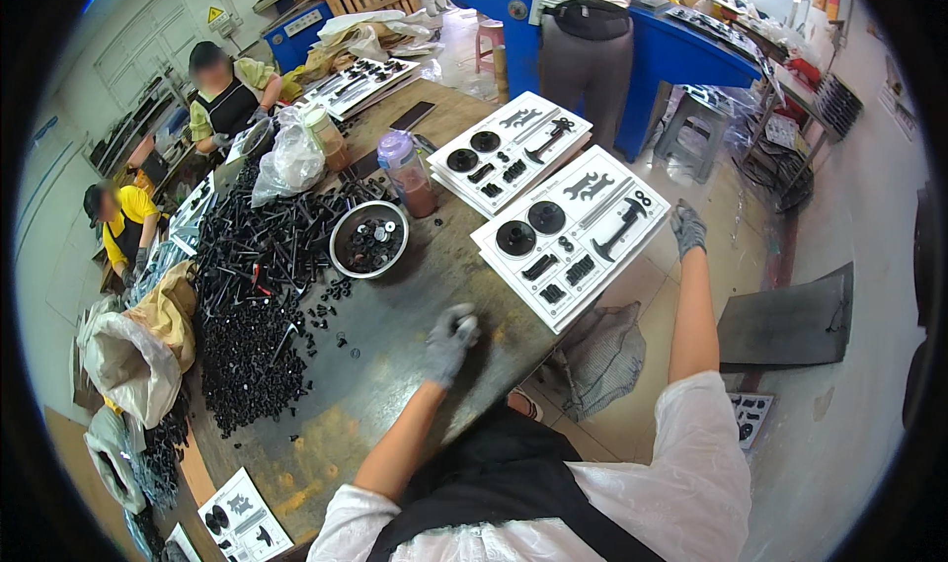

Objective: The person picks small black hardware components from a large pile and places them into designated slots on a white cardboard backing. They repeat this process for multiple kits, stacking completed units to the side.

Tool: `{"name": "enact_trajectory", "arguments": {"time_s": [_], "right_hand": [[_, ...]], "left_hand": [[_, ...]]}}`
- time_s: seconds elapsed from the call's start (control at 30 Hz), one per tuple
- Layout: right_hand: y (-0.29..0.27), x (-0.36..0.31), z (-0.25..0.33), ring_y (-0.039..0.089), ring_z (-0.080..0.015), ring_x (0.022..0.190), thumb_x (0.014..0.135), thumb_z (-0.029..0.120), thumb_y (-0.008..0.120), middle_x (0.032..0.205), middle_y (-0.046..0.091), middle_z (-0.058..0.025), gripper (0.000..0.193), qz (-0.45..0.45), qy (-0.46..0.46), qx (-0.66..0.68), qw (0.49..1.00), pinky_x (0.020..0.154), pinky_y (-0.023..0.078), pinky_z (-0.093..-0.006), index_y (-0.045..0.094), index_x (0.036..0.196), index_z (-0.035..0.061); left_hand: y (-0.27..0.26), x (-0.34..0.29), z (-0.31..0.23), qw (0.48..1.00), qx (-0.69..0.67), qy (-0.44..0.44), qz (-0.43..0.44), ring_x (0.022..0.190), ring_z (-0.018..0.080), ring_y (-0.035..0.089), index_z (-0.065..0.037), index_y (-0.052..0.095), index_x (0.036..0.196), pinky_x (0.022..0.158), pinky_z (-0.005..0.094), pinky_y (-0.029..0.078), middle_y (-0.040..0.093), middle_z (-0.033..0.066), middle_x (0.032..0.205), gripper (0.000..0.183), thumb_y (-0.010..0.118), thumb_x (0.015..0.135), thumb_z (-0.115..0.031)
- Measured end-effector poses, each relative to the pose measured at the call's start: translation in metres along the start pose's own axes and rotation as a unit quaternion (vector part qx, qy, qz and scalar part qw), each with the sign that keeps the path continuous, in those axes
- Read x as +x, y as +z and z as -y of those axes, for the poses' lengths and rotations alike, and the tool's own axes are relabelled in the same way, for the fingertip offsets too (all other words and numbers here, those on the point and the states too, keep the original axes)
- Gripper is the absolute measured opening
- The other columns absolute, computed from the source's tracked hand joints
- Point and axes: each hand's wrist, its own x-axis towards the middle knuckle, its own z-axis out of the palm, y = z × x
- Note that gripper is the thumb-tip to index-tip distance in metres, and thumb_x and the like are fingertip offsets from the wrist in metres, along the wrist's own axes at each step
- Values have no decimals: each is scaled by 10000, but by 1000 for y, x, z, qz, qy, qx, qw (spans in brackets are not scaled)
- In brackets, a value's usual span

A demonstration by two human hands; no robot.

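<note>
My left hand (453, 345), in a grey glove, is just above the dark table with its fingers curled in. Whatever it may hold is hidden. To the right, my gloved right hand (688, 229) hangs past the table edge, close to the right corner of a stack of white cards (538, 266); its fingers look loosely extended with nothing visible in them. The top card bears two black discs, a black T-shaped part, grey wrenches, rods and several small black parts. Behind it lies a second card stack (472, 195) with a similar set.
A metal bowl (346, 264) of small parts stands mid-table beside a large heap of black bolts (267, 236). Further back are a purple-lidded bottle (397, 157), a jar (331, 145) and a phone (412, 116). Two people work at the left; another stands by a blue machine (652, 78).
</note>
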Motion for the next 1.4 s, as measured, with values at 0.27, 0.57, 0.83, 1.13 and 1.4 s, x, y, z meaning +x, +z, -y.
{"name": "enact_trajectory", "arguments": {"time_s": [0.27,0.57,0.83,1.13,1.4], "right_hand": [[4,-170,31,587,-170,1046,939,33,545,1259,588,-86,321,31,-231,-133,963,869,509,-274,597,1256,15],[140,-239,-69,582,-89,719,885,-30,591,972,652,-51,230,216,-159,-108,957,660,523,-209,663,1100,4],[304,-539,-122,618,-103,809,903,134,627,936,695,-29,127,647,-116,-185,730,719,523,-277,698,1001,93],[258,-729,-198,644,-163,952,914,98,578,997,708,-72,179,946,-8,-178,270,901,503,-331,681,1054,56],[218,-781,-205,642,-145,941,901,36,579,1014,717,-42,200,953,121,-237,142,906,504,-320,688,1069,50]], "left_hand": [[-326,-297,39,705,482,-1,-520,1047,280,513,-12,575,1110,959,364,409,549,148,1088,294,558,819,-51],[-525,-627,103,656,-170,-17,-735,585,149,552,-38,708,1013,510,282,465,682,25,802,186,640,861,-119],[-512,-585,141,582,-57,-60,-809,518,85,489,-112,604,1120,432,229,367,618,-6,768,299,631,853,20],[-503,-586,165,615,-51,89,-782,1085,252,570,45,460,1299,933,384,483,575,148,1226,624,635,706,129],[-461,-574,138,541,-97,45,-834,596,134,557,-54,369,1396,498,272,460,662,96,875,688,648,783,89]]}}
